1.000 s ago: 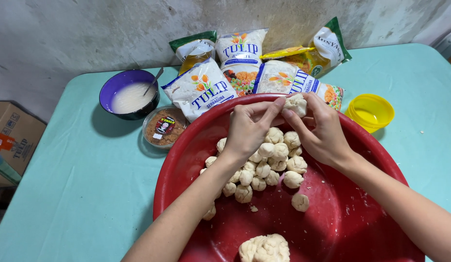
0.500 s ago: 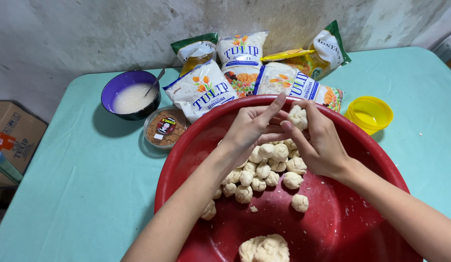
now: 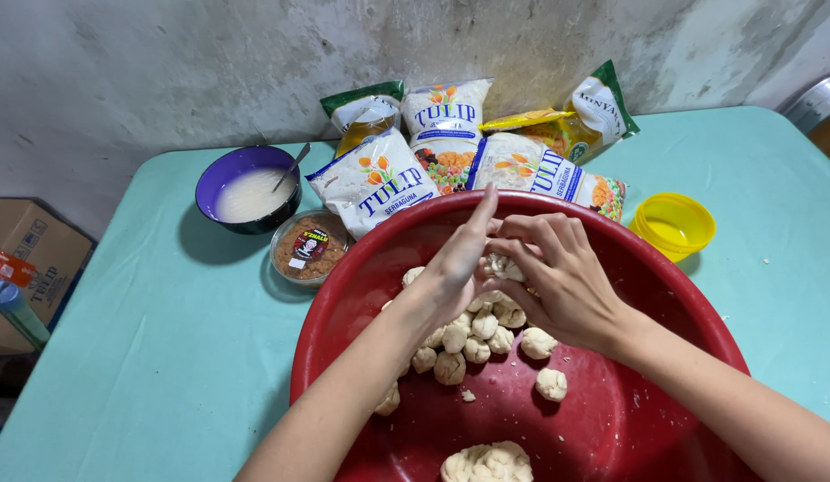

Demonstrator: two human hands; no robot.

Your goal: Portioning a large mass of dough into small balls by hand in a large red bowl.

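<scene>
- Roughly midway by the look of it: a heap of small dough balls [image 3: 473, 335] already sits in the red basin [image 3: 692, 303], more than a dozen, piled near the middle and toward the far wall.
- Left to do, as I judge it: a lump of unshaped dough [image 3: 488, 462] lies at the near edge of the basin, well apart from the heap, not yet portioned.
- One stray ball [image 3: 551, 384] rests alone on the basin floor, just right of the pile; a few crumbs nearby.
- Left hand [image 3: 455, 268] and right hand [image 3: 558, 277] meet over the heap, pressed together around a small dough piece [image 3: 502, 265]; it shows between the palms, above the pile.
- Grip: both hands cupped on that piece, left fingers stretched flat and up, right fingers curled over it. Not a tight clench.
- Purple bowl [image 3: 220, 174], far left on the teal table [image 3: 147, 339]: whitish liquid inside, spoon handle leaning on its rim.
- Small clear round tub [image 3: 308, 248] just beside the bowl, touching the basin's rim area: brown grainy stuff, dark label on top.
- Yellow cup [image 3: 672, 225] right of the basin: yellowish liquid, probably oil, can't confirm.
- Flour bags [image 3: 379, 183] and oil pouches stacked against the wall behind the basin; contents sealed.
</scene>
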